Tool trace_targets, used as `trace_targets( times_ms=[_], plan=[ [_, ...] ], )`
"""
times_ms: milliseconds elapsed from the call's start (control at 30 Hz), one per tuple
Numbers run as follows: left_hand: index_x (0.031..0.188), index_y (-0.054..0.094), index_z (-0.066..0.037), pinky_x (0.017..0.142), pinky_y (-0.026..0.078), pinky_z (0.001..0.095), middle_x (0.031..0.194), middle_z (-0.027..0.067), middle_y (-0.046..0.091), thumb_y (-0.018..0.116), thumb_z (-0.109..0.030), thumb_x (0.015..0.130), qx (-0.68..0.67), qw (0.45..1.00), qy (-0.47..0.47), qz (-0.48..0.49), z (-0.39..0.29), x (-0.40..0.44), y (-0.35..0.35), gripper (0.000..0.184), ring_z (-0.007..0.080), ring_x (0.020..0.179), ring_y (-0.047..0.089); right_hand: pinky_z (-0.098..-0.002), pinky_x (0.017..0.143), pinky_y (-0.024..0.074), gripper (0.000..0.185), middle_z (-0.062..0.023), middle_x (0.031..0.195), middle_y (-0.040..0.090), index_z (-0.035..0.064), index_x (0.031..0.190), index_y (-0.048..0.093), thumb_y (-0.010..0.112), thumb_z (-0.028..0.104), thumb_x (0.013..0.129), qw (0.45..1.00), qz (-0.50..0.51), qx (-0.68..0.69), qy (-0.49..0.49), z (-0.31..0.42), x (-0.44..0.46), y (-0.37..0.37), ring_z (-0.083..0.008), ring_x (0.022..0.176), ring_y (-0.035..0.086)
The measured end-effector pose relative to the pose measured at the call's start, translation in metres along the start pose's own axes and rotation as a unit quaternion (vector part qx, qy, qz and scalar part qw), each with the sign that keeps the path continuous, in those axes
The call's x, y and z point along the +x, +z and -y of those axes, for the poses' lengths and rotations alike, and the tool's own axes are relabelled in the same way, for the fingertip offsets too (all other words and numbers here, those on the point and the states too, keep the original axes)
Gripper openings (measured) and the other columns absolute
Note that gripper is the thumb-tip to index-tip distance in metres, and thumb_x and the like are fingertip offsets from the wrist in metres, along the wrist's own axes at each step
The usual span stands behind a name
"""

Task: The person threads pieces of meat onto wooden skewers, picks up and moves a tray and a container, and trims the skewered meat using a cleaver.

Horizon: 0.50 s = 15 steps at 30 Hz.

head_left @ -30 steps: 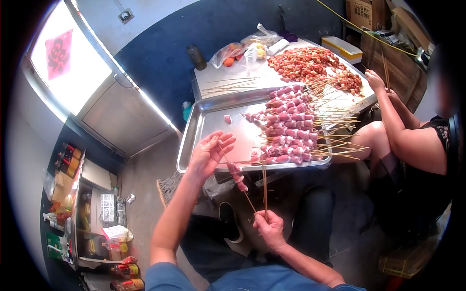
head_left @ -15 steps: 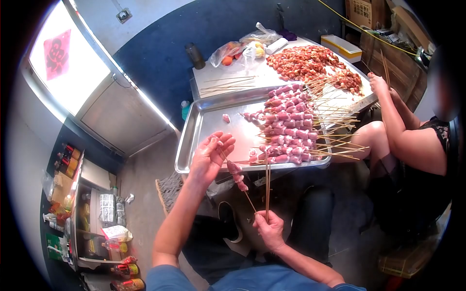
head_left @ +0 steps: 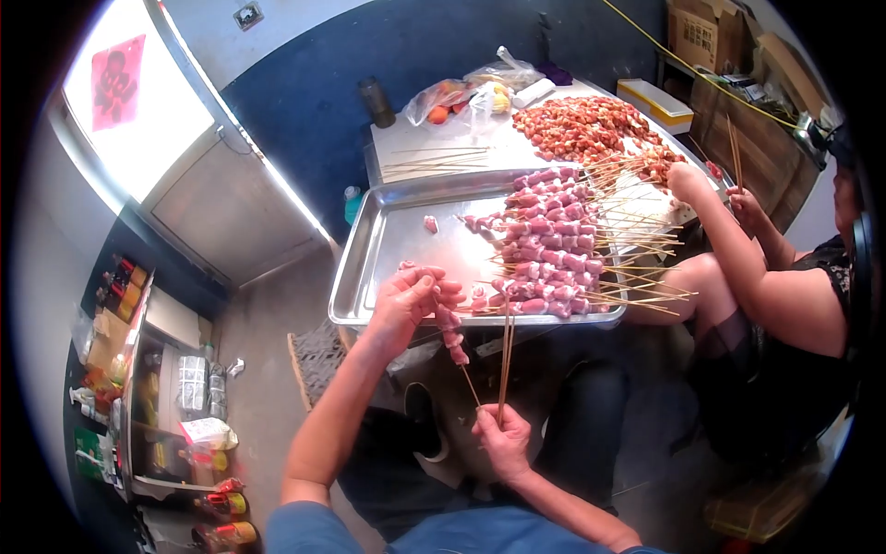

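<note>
Meat skewer (head_left: 451, 338) slants just in front of near edge of tray (head_left: 397, 217). L hand (head_left: 413, 303) has just curled in: fingers now closed round its upper end, so prob. still being worked. R hand (head_left: 506, 443), on wearer's side of tray, fingers shut on its bare end plus bare sticks (head_left: 506, 365). Loaded skewers (head_left: 554, 246) in tray's R half; co-worker's hand (head_left: 685, 181) now at meat pile (head_left: 581, 126) beyond tray.

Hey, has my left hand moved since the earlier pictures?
Yes, your left hand has shifted slightly rightward, judged against the metal tray.
</note>
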<state>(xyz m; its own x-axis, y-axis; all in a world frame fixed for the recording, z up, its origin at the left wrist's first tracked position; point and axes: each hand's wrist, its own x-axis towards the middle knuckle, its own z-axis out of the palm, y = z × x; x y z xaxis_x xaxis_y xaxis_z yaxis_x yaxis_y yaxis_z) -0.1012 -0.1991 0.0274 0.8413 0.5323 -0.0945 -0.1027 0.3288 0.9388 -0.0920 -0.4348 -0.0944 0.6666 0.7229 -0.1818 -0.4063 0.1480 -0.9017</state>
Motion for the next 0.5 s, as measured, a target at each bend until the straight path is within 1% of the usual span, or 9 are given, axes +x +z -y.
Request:
trace_targets(
  times_ms=[167, 233, 333, 467, 500],
  plan=[
    [0.113, 0.053, 0.002, 0.077, 0.056, 0.039, 0.105, 0.0205, 0.065, 0.049, -0.018, 0.098, 0.021, 1.0, -0.009, 0.021, -0.0018, -0.0006, 0.0012, 0.025, 0.0281, 0.093, 0.066, -0.0176, 0.053, 0.0391, 0.008, 0.0014, 0.07, 0.06, 0.0033, 0.092, 0.061, 0.06, 0.012, 0.092, 1.0, -0.003, 0.018, 0.008, 0.0014, -0.001, 0.0011, -0.0032, 0.058, 0.05],
    [0.112, 0.053, 0.003, 0.076, 0.056, 0.0386, 0.106, 0.0215, 0.065, 0.049, -0.017, 0.098, 0.027, 0.998, -0.024, 0.049, -0.0027, -0.001, 0.002, 0.025, 0.0281, 0.093, 0.066, -0.0175, 0.052, 0.0384, 0.008, 0.0016, 0.07, 0.059, 0.0035, 0.092, 0.061, 0.06, 0.011, 0.092, 0.999, 0.001, 0.034, 0.003, 0.0051, -0.0028, 0.0039, -0.0028, 0.058, 0.05],
    [0.113, 0.053, 0.003, 0.076, 0.057, 0.0386, 0.106, 0.0215, 0.065, 0.048, -0.017, 0.098, -0.005, 0.998, -0.023, 0.054, -0.0032, -0.0037, 0.006, 0.025, 0.0284, 0.094, 0.066, -0.0174, 0.051, 0.0376, 0.008, 0.0019, 0.07, 0.059, 0.0036, 0.092, 0.061, 0.06, 0.011, 0.092, 0.999, 0.004, 0.041, -0.001, 0.007, -0.0026, 0.0055, -0.0023, 0.057, 0.048],
    [0.114, 0.052, 0.003, 0.076, 0.057, 0.0401, 0.105, 0.021, 0.064, 0.047, -0.017, 0.099, -0.022, 0.999, -0.002, 0.034, 0.0025, -0.0025, 0.0067, 0.025, 0.0291, 0.096, 0.066, -0.0172, 0.051, 0.0371, 0.008, 0.0021, 0.07, 0.059, 0.0033, 0.092, 0.061, 0.06, 0.011, 0.092, 0.999, 0.0, 0.033, -0.003, 0.004, 0.0002, 0.0028, -0.0019, 0.057, 0.048],
    [0.114, 0.051, 0.003, 0.076, 0.057, 0.0408, 0.105, 0.0208, 0.064, 0.046, -0.017, 0.099, -0.032, 0.999, 0.0, 0.012, 0.0034, -0.0018, 0.0067, 0.025, 0.0294, 0.096, 0.066, -0.0173, 0.051, 0.0372, 0.009, 0.0021, 0.07, 0.059, 0.0031, 0.093, 0.061, 0.06, 0.012, 0.092, 0.999, 0.003, 0.036, -0.002, 0.004, 0.0003, 0.0025, -0.002, 0.057, 0.048]
  ],
)
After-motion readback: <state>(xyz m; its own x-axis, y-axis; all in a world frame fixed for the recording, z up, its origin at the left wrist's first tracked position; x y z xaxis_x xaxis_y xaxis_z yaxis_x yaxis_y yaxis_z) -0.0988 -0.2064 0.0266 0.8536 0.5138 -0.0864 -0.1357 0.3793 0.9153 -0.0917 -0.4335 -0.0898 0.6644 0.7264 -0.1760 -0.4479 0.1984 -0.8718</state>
